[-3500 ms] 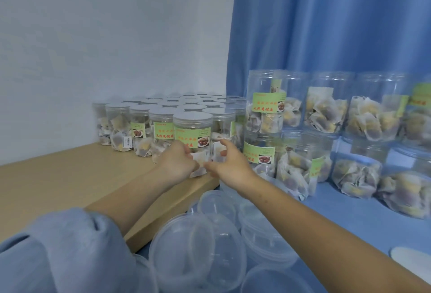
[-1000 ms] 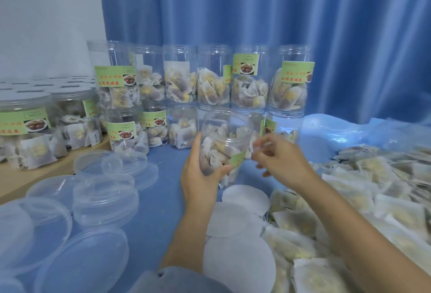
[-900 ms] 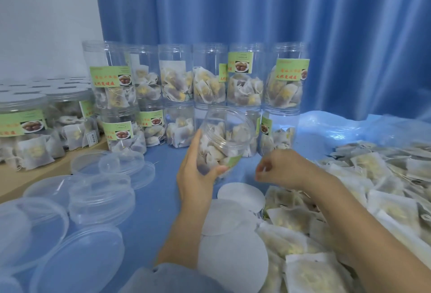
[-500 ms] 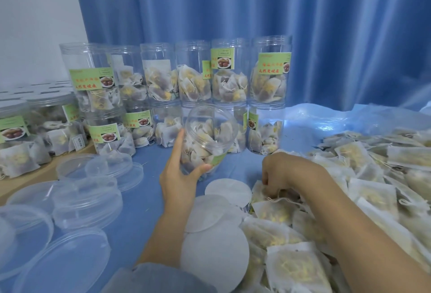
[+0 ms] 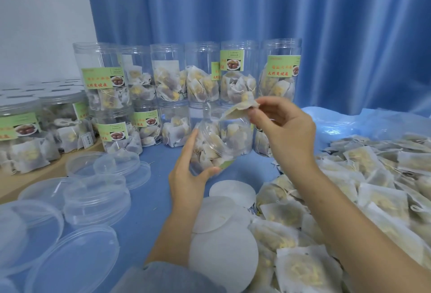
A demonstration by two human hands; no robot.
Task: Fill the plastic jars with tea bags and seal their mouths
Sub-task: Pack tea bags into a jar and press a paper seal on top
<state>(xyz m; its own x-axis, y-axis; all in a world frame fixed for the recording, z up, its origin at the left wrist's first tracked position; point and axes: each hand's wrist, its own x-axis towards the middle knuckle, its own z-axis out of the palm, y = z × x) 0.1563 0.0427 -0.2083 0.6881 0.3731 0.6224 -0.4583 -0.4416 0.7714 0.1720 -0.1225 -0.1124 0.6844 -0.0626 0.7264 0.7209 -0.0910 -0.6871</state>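
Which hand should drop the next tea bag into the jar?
The right hand. It already pinches a white paper tea bag just above the mouth of the clear plastic jar, while the left hand holds that tilted jar.

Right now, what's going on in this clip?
A person is filling a plastic jar with tea bags. The left hand grips an open jar, tilted and already partly full, above the blue tablecloth. The right hand pinches one tea bag just over the jar's mouth. A heap of loose tea bags lies on the right, round white seal discs lie in front, and clear lids on the left.
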